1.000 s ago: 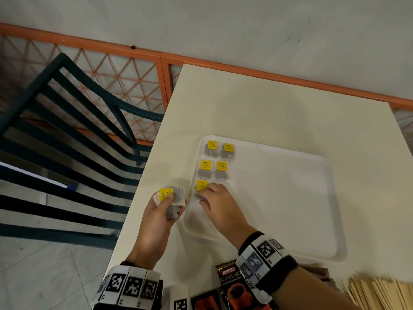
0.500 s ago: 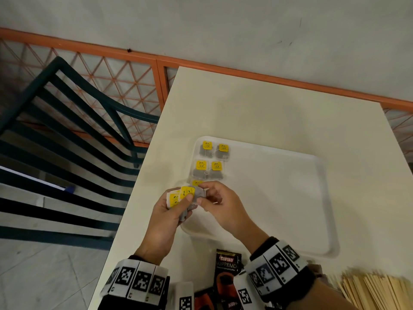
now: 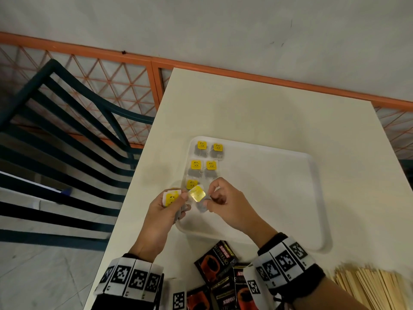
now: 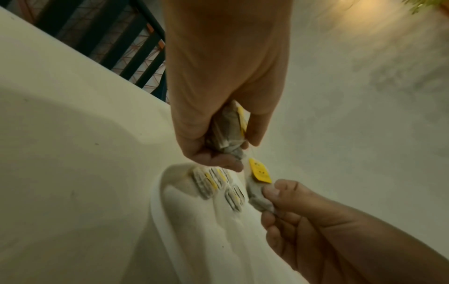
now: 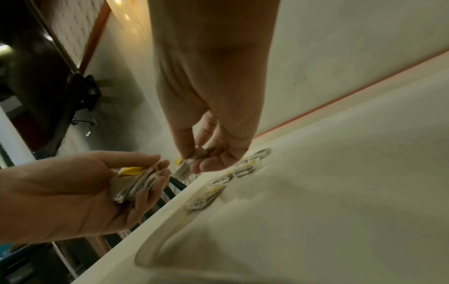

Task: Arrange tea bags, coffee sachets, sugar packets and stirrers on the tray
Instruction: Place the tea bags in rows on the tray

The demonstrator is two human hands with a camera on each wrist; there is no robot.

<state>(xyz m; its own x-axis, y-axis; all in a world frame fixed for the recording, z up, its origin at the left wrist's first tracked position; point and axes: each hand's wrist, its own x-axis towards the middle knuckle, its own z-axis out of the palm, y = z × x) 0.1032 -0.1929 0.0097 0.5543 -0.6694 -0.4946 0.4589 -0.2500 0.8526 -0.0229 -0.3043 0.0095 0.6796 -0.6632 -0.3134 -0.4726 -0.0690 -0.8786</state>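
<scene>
A white tray point(image 3: 312, 198) lies on the cream table with several yellow-tagged tea bags point(image 3: 202, 148) in two columns at its far left corner. My left hand point(image 3: 176, 202) grips a small stack of tea bags point(image 3: 171, 198) beside the tray's left rim; the stack also shows in the left wrist view point(image 4: 228, 126) and in the right wrist view point(image 5: 131, 184). My right hand point(image 3: 214, 198) pinches a single tea bag point(image 3: 202, 204), its yellow tag point(image 3: 196, 193) dangling between the two hands. That bag point(image 4: 257, 194) hangs just above the tray.
Black coffee sachets point(image 3: 215, 262) lie at the table's near edge between my wrists. A pile of wooden stirrers point(image 3: 371, 285) sits at the near right. A dark green chair point(image 3: 67, 130) and an orange railing point(image 3: 156, 63) stand left of the table.
My right hand left the tea bag it had laid on the tray, came back to the left hand, and has drawn one tea bag out of the stack.
</scene>
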